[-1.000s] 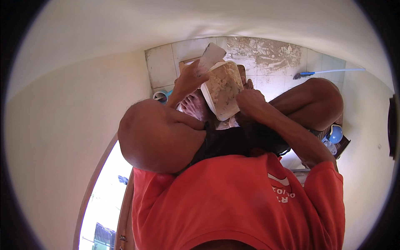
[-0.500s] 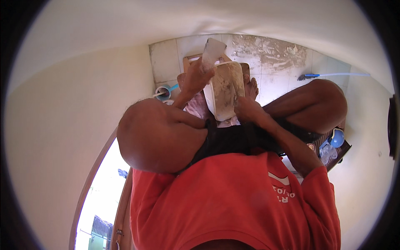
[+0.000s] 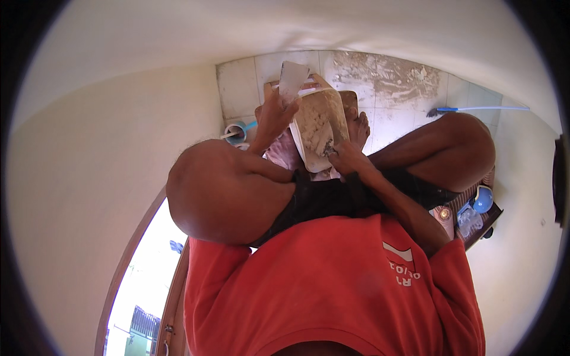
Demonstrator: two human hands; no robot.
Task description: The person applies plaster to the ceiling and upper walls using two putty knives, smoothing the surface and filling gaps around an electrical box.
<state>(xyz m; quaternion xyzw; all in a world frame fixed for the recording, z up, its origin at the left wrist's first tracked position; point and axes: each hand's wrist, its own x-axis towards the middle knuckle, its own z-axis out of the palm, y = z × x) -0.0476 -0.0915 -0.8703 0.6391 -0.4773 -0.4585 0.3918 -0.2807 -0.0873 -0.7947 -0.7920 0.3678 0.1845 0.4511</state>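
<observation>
A white, roughly rectangular tub stands tilted between my legs, its inside coated with brown-grey residue. My left hand is closed around the lower end of a flat, pale rectangular plate, raised beside the tub's far left rim. At the tub's near right, my right hand reaches over the rim with its fingers bent down against the dirty inner surface. The fingers are closed; a small dark patch shows by their tips, and whatever they may hold cannot be made out.
Left of the tub sits a blue-rimmed round container with a stick in it. Behind is a wooden frame. Dried smears mark the tiled floor. A blue-handled brush lies far right; a blue helmet-like object rests near right.
My left hand and the plate have shifted slightly left and down. My right hand has moved from the tub's rim inward, its fingers now lower against the inside.
</observation>
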